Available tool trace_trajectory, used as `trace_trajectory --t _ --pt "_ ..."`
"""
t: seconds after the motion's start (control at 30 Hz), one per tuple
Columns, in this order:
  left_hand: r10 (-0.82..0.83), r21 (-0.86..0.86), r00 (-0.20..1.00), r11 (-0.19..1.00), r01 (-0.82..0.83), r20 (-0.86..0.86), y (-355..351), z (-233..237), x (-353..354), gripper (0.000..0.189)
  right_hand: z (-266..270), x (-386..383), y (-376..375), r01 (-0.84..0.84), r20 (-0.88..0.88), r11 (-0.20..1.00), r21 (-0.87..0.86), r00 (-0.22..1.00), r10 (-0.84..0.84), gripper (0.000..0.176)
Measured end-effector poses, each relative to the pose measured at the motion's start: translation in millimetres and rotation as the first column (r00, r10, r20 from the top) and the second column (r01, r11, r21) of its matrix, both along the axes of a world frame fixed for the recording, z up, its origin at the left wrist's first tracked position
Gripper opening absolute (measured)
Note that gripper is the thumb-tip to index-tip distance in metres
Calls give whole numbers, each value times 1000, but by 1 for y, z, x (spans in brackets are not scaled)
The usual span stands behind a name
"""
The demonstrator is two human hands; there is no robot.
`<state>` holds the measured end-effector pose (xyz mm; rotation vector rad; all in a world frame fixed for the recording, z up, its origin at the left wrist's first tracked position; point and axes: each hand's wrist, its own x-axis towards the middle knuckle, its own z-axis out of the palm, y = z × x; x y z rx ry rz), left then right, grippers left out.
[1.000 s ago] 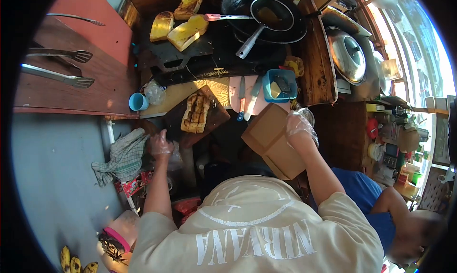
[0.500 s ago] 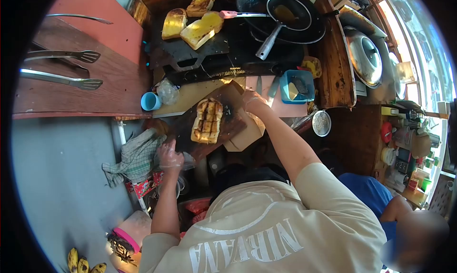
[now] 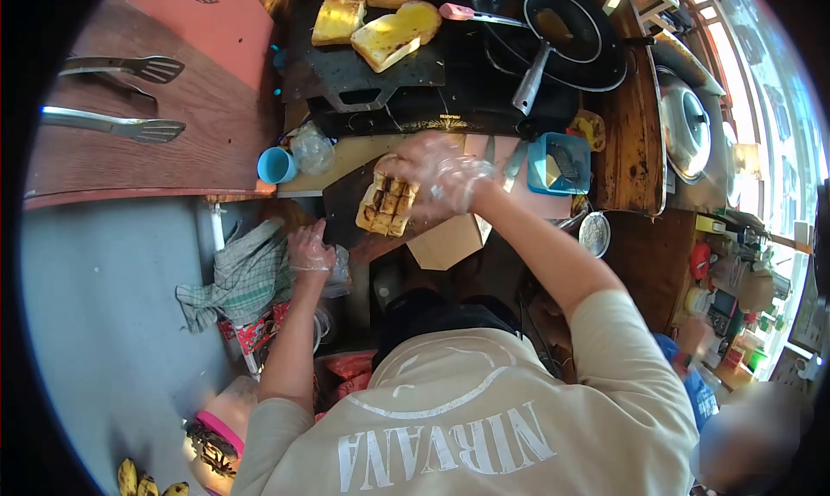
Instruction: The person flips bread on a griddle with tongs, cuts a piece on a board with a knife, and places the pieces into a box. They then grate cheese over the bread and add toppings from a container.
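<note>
A browned slab of toast [image 3: 386, 209], scored into chunks, lies on a dark cutting board [image 3: 342, 209]. My left hand [image 3: 311, 249], in a clear plastic glove, is at the board's left edge with its fingers bent round it. My right hand [image 3: 445, 178], also gloved, reaches over the toast's right side; motion smears its fingers, so its hold cannot be made out. Beneath that hand a brown cardboard box [image 3: 448, 247] sits against the board's right side, partly covered.
Bread slices [image 3: 396, 36] lie on the black griddle [image 3: 363, 76]. Pans [image 3: 562, 29], tongs [image 3: 471, 13] and a blue tub [image 3: 558, 163] are beyond my right hand. A blue cup [image 3: 276, 165] and spatulas [image 3: 143, 130] are at left. Another person [image 3: 702, 392] is at lower right.
My right hand has moved from the box's far side leftward over the toast. My left hand has shifted slightly up. The whole view has shifted a little.
</note>
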<state>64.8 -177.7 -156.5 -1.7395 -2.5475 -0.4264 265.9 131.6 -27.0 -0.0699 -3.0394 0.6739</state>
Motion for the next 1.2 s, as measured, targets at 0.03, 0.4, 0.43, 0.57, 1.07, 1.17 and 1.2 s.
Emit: trace_trajectory --t 0.03,0.4,0.43,0.57,1.07,1.17,1.2 --pt "3 -2 1000 1000 -3 0 1 0 -1 53 -14 -11 -3 -3 0 1000 -2 1000 3 76" --pt "-42 89 999 995 40 18 10 6 -7 50 -59 -72 -23 -719 256 691 72 683 684 82" --pt "-32 81 999 996 30 24 10 7 -8 50 -54 -72 -23 -716 295 692 90 683 668 79" --pt "-40 70 999 997 38 28 12 9 -10 52 -59 -70 -29 -679 327 727 102 713 620 79" --pt "-76 92 997 993 73 24 12 3 -17 54 -52 -74 -31 -621 392 767 160 753 528 87" --pt "-93 94 995 991 90 28 13 2 -20 54 -56 -71 -34 -573 344 806 147 794 501 87" --pt "-96 93 995 991 94 21 13 3 -21 54 -61 -72 -36 -552 340 822 143 807 483 87"
